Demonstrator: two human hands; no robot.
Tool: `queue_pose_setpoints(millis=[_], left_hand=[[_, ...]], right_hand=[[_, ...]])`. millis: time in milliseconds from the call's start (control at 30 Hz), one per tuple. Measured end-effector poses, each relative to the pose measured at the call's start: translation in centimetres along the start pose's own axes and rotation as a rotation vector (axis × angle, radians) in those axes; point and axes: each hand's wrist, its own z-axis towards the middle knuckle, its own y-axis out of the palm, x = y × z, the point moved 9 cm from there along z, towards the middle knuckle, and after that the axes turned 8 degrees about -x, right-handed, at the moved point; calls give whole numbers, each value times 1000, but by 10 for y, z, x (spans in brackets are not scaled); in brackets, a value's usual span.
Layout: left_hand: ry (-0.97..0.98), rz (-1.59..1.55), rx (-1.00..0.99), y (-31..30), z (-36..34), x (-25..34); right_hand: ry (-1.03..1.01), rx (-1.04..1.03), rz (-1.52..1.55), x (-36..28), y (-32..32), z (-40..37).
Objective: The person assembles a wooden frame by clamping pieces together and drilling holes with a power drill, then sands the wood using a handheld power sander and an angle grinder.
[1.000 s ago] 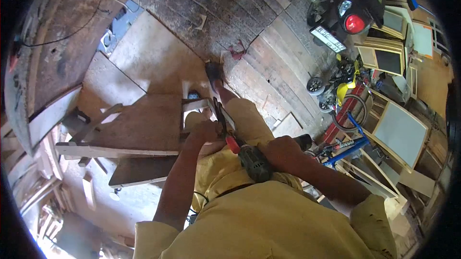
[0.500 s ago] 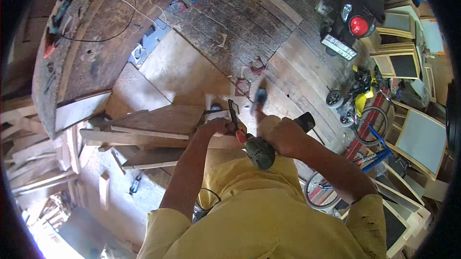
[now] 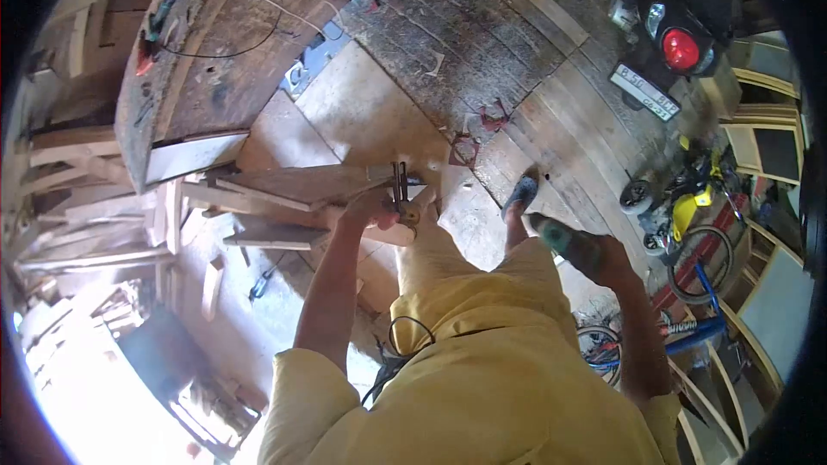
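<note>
My right hand (image 3: 613,262) is closed around a dark green power tool (image 3: 568,243), which looks like a cordless drill. It is held out to the right of my leg, a little blurred. My left hand (image 3: 369,208) is wrapped round a dark metal clamp (image 3: 400,182) with a red part by the fingers. The clamp sits at the end of a wooden piece (image 3: 394,234) in front of my left thigh. Several boards (image 3: 258,196) lie to the left of that hand, and where the clamp's jaws grip is hidden.
A heavy wooden bench (image 3: 207,68) with cables stands at the upper left. A motorbike with a licence plate (image 3: 644,91) is at the upper right, with a blue bicycle (image 3: 698,327) and framed panels (image 3: 780,305) below. Wood offcuts (image 3: 95,232) are stacked at the left.
My right hand has moved right with the drill, away from the clamp and my left hand. My left hand stays at the clamp. The view has shifted left.
</note>
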Motion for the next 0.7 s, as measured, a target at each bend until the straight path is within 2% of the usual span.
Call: queue_pose_setpoints(millis=[33, 67, 133, 167, 200, 233, 267, 300, 367, 433, 467, 533, 567, 600, 633, 667, 700], left_hand=[[-71, 5, 170, -8, -12, -2], [-95, 4, 184, -3, -35, 15], [-129, -1, 545, -14, -110, 68], [-145, 6, 553, 5, -112, 62], [-184, 165, 740, 13, -117, 51], [-217, 326, 924, 21, -129, 50], [-220, 334, 932, 30, -134, 57], [-231, 379, 939, 39, -138, 66], [-245, 425, 950, 57, -143, 79], [-287, 263, 1166, 66, -160, 88], [-285, 264, 1168, 74, -161, 100], [-326, 151, 893, 90, -143, 117], [-323, 146, 894, 93, -132, 118], [-236, 186, 686, 108, -99, 120], [-146, 224, 483, 123, -71, 125], [-139, 214, 491, 124, -58, 129], [-10, 258, 625, 115, -50, 149]], right_hand=[[-40, 86, -99, 75, 33, -11], [-72, 176, -201, 149, 66, -22], [239, 116, -19, 271, 106, -58], [573, 46, 171, 321, 122, -92], [577, 56, -9, 428, 189, -122], [814, 19, 90, 414, 170, -161], [979, -53, 17, 480, 213, -199], [761, -89, -262, 525, 253, -221], [904, -275, 215, 509, 253, -270], [946, -297, 256, 519, 272, -288], [994, -323, 292, 526, 288, -301], [1089, -371, 358, 535, 300, -314], [999, -443, 274, 515, 276, -297], [906, -513, 188, 486, 248, -273], [920, -308, 124, 454, 210, -244], [927, -100, 56, 437, 174, -223], [882, -129, 91, 441, 167, -193]])
